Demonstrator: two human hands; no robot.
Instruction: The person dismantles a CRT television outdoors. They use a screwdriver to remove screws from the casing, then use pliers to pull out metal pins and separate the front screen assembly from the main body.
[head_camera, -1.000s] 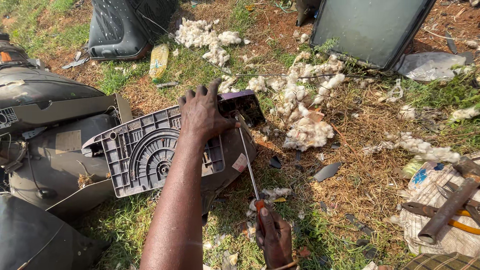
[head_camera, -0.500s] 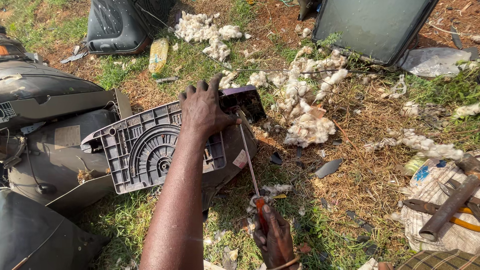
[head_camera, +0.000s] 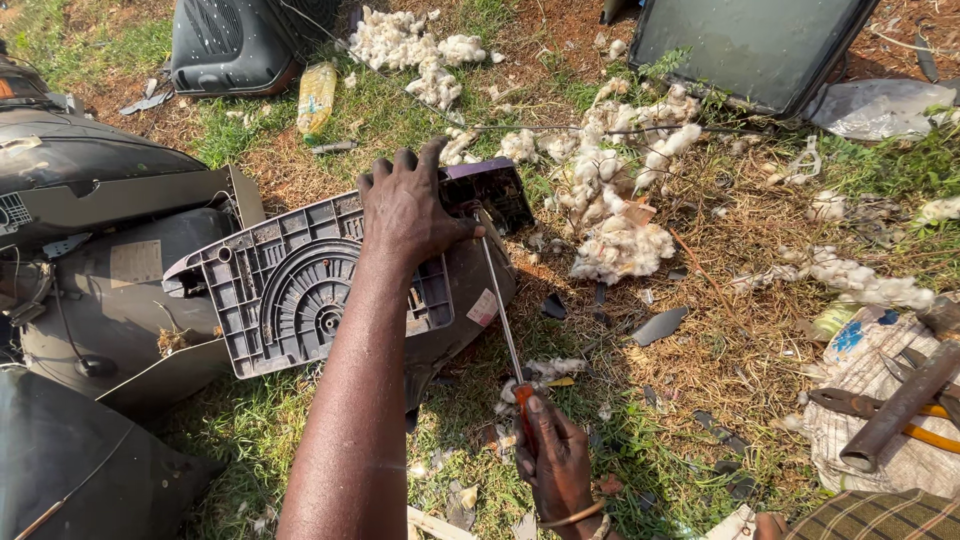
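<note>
Left arm stretched long from 6 o'clock toward 12 o'clock, forearm bare and straight. Left hand (head_camera: 405, 205) palm down, pressed flat, 4 fingers spread toward 12 o'clock, thumb angled out toward 3 o'clock. Right hand (head_camera: 555, 460) low at 6 o'clock, curled into a tight fist, knuckles up, clasping something slim. A thin band around the right wrist. Both hands well apart.
</note>
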